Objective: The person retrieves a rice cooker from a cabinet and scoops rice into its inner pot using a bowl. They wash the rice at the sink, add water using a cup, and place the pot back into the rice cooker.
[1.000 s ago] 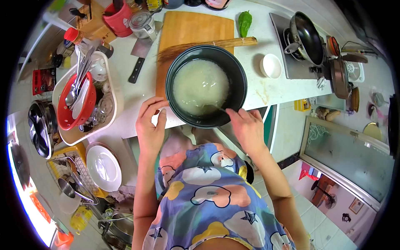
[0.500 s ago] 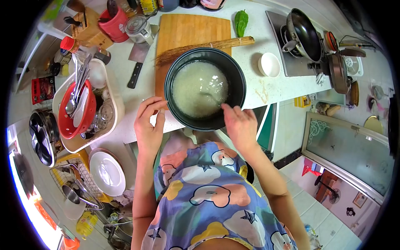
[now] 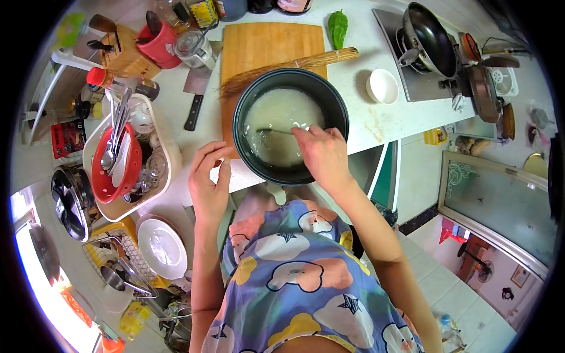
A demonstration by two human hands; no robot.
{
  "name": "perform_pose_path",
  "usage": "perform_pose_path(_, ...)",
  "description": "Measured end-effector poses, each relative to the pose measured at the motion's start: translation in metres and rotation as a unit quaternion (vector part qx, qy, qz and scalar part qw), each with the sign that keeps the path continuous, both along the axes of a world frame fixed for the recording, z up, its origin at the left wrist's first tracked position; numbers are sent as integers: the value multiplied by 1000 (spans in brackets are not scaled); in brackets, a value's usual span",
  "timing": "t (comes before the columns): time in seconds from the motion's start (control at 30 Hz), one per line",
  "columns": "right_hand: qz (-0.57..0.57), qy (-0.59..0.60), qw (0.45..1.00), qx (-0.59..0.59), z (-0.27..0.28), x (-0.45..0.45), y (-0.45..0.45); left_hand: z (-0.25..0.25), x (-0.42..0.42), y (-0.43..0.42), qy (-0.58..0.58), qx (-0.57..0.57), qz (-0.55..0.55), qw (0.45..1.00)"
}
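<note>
A dark inner pot [image 3: 240,112] sits at the counter's front edge, partly over the wooden cutting board [image 3: 273,41]. Cloudy whitish liquid with what looks like rice grains [image 3: 282,109] fills its lower part. My right hand [image 3: 322,154] reaches over the near right rim, fingers closed round the handle of a metal spoon [image 3: 276,131]. The spoon's bowl dips into the liquid left of centre. Beside the pot's left wall is my left hand [image 3: 210,179], thumb and fingers curved and apart, holding nothing; whether a fingertip touches the pot I cannot tell.
Behind the pot, a bundle of thin sticks [image 3: 318,60] crosses the board. A cleaver [image 3: 193,112] lies left of it. A green pepper [image 3: 338,29], a white bowl [image 3: 382,86] and a wok [image 3: 432,44] on the stove are to the right. A dish tub [image 3: 170,162] stands left.
My right hand has moved left and inward over the pot, and the spoon's bowl has swung from the right side of the liquid to the left. My left hand stays beside the pot.
</note>
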State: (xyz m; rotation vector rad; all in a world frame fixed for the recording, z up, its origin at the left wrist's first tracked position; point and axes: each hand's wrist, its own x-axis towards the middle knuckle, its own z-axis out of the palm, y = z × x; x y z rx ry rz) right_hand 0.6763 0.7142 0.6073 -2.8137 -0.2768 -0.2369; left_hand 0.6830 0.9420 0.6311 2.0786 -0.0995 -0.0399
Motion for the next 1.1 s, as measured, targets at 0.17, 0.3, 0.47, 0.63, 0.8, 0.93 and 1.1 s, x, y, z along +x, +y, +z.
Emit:
perform_pose_path(0.17, -102, -29, 994, -19, -1, 6, -18, -3, -3, 3, -15, 1, 17, 1000)
perform_pose_path(0.3, -77, -6, 995, -69, 11, -10, -25, -10, -5, 3, -9, 6, 6, 1000)
perform_pose_path(0.47, 2, 14, 998, -60, 28, -46, -20, -16, -5, -2, -10, -7, 9, 1000)
perform_pose_path(0.63, 15, -44, 997, -56, 33, -57, -36, -14, -5, -10, 12, -33, 18, 999)
perform_pose_path(0.8, 23, -82, 995, -52, 40, -63, -42, -15, -5, -15, 7, -38, 21, 999)
perform_pose_path(0.93, 38, -70, 996, -49, 33, -64, -50, -15, -4, -16, 2, -25, 12, 1000)
perform_pose_path(1.1, 57, -25, 997, -41, 35, -58, -64, -15, -3, -20, -6, -13, 20, 1000)
